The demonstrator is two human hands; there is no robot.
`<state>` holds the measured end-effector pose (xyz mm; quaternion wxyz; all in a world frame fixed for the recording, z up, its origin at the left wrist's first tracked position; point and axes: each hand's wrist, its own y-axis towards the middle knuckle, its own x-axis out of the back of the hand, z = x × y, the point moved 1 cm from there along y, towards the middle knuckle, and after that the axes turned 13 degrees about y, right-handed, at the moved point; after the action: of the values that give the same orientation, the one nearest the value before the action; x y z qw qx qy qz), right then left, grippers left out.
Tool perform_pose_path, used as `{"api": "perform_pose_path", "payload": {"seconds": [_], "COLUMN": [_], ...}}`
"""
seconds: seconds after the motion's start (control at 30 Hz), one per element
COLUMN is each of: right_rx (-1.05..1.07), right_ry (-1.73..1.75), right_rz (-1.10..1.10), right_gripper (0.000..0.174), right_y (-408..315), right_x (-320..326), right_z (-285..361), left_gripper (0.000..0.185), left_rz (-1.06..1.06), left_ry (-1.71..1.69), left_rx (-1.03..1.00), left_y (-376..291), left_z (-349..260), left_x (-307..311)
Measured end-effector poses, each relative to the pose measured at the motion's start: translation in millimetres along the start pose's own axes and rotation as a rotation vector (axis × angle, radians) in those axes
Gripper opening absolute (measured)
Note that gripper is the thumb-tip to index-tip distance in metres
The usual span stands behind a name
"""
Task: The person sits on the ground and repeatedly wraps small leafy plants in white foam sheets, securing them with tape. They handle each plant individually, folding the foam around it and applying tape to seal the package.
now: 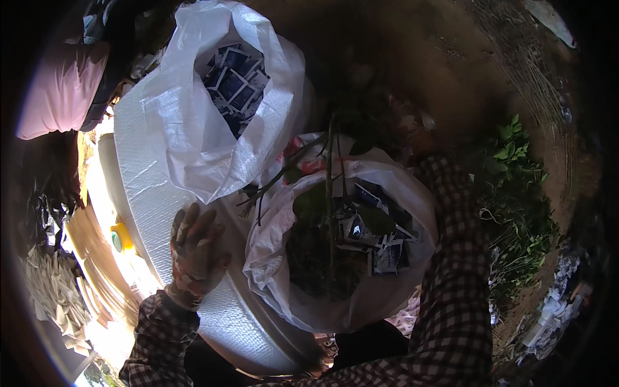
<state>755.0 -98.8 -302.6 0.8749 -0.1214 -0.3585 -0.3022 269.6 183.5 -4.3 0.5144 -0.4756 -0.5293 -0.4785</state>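
My left hand (197,254), stained dark, rests with its fingers spread on a padded silver-white covering (150,179). Just beyond it stands an open white woven sack (179,121) filled with small dark packets with pale edges (231,84). A second open white sack (271,251) with red print is in front of me and holds similar packets (387,254). A leafy branch (331,193) lies across that sack's mouth. My right arm reaches past the sack's right side; my right hand (416,133) is in deep shadow beyond it, and its grip cannot be made out.
Cut leafy branches (517,232) lie on the soil at the right, near crumpled pale scraps (551,314). At the left are stacked paper sheets (58,290), a yellow roll of tape (122,237) and pink cloth (67,87), seemingly on another person.
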Motion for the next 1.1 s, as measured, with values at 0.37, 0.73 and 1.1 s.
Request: {"api": "perform_pose_path", "payload": {"seconds": [0.37, 0.73, 1.1], "right_rx": [-0.339, -0.25, -0.315], "right_ry": [-0.174, -0.163, -0.059], "right_rz": [0.112, 0.158, 0.078], "right_gripper": [0.047, 0.047, 0.049], "right_y": [72, 129, 120], "right_x": [66, -1, -13], "right_z": [2, -5, -5], "left_gripper": [0.033, 0.044, 0.042], "left_rz": [-0.058, 0.006, 0.025], "left_ry": [-0.196, -0.197, -0.128], "left_rx": [0.006, 0.108, 0.016], "left_y": [3, 5, 1], "left_z": [9, 9, 8], "left_x": [-14, -17, -11]}}
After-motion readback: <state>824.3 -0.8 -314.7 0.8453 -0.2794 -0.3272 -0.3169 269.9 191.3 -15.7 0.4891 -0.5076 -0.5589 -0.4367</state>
